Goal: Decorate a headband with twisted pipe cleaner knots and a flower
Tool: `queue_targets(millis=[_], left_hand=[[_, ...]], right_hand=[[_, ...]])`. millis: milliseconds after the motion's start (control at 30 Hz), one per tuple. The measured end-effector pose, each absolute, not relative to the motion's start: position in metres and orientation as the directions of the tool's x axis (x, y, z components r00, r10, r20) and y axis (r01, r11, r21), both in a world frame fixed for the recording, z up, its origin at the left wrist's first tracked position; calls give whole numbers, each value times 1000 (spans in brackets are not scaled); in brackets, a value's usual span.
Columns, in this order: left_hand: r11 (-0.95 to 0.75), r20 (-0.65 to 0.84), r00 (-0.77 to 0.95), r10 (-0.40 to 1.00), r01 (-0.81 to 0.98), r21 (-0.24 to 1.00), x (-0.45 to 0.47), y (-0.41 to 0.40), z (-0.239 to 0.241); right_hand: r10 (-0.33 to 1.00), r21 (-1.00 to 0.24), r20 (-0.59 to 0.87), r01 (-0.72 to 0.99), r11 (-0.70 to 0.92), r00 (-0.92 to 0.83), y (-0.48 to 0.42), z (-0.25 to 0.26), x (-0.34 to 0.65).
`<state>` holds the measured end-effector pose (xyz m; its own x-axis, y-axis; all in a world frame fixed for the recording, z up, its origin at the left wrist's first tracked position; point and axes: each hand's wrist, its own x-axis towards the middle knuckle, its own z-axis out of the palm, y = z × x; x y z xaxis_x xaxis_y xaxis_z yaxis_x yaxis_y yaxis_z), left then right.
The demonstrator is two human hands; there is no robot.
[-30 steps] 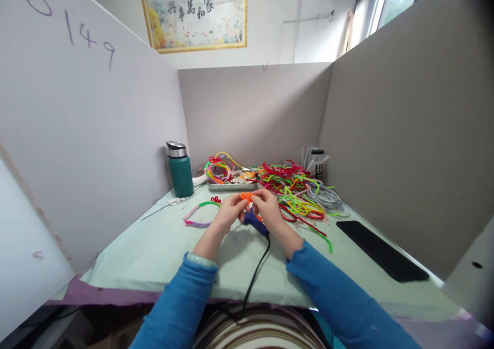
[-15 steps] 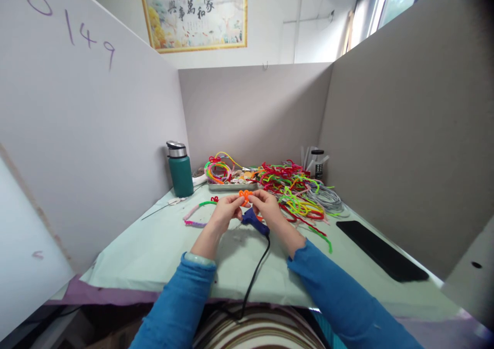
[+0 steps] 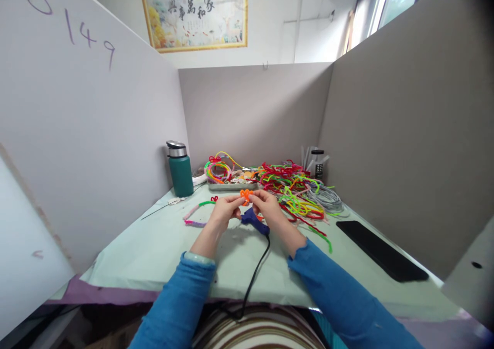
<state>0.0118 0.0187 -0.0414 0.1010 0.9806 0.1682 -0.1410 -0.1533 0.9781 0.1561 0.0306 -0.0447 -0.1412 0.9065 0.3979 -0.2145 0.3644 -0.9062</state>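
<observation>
Between both sets of fingertips is an orange pipe-cleaner flower [image 3: 246, 194] with several looped petals. My left hand [image 3: 227, 210] pinches its left side, and my right hand [image 3: 267, 206] pinches its right side. Just below the hands lies a dark blue glue gun [image 3: 256, 222] on the table, its black cord running down toward my lap. Left of my left hand rests a bent pipe cleaner [image 3: 196, 224] in green, pink and purple. A small red looped piece [image 3: 214, 198] sits behind my left wrist.
A metal tray [image 3: 231, 187] with small pieces and a coiled colourful ring stands at the back. Beside it spreads a heap of pipe cleaners [image 3: 285, 179]. A green bottle [image 3: 180, 171] is at the left, a black phone-like slab [image 3: 380, 251] at the right. Panels enclose three sides.
The orange flower has turned slightly in my fingertips and shifted a little to the right. Both hands keep their pinch, and the things on the table have stayed put.
</observation>
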Motion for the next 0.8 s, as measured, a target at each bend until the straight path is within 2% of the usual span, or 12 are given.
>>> queue_targets(millis=[167,467,800], left_hand=[[-138,153,82,985,-163,977,12,20,-44],[-142,154,82,985,-137,980,15,20,-46],[-169,186,90,978,-172,971,17,18,-44]], right_hand=[[907,-907,393,-226,355,-152,31,-44,155],[899,-891,435,-168,421,-53,36,-57,149],[888,-888,449,-165,430,-101,35,-56,149]])
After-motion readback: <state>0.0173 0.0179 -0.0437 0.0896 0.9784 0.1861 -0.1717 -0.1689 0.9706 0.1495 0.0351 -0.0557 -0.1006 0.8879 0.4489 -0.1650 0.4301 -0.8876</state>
